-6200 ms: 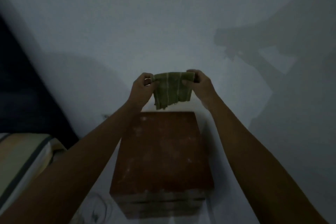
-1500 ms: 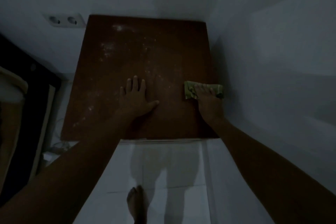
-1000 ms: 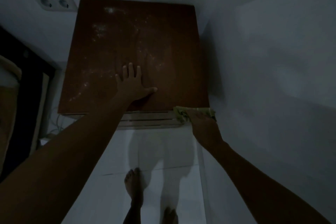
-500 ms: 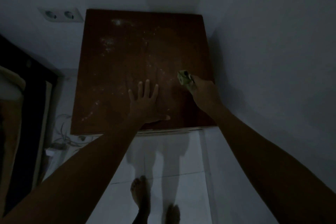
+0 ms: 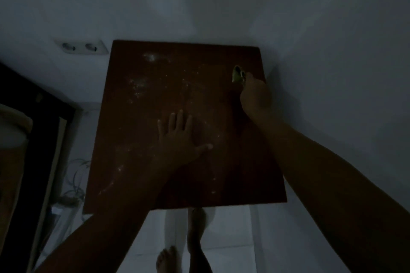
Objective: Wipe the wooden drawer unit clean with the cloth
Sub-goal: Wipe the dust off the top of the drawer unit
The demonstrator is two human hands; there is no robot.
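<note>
The wooden drawer unit (image 5: 155, 77) fills the middle of the dim head view, seen from above; its brown top is speckled with pale dust, mostly on the left and centre. My left hand (image 5: 179, 137) lies flat on the top near the middle, fingers straight and spread. My right hand (image 5: 255, 93) is at the far right part of the top and grips the bunched green cloth (image 5: 237, 74), which pokes out past the fingers and touches the wood.
White walls close in behind and to the right of the unit. A double wall socket (image 5: 82, 47) sits at the back left. Cables (image 5: 73, 188) lie on the floor left of the unit beside dark furniture (image 5: 33, 139). My bare feet (image 5: 177, 255) stand on white tiles.
My right hand has slid the cloth from mid-right of the top toward the far right corner. My left hand stays flat on the top. Earlier the cloth went down over the front edge.
</note>
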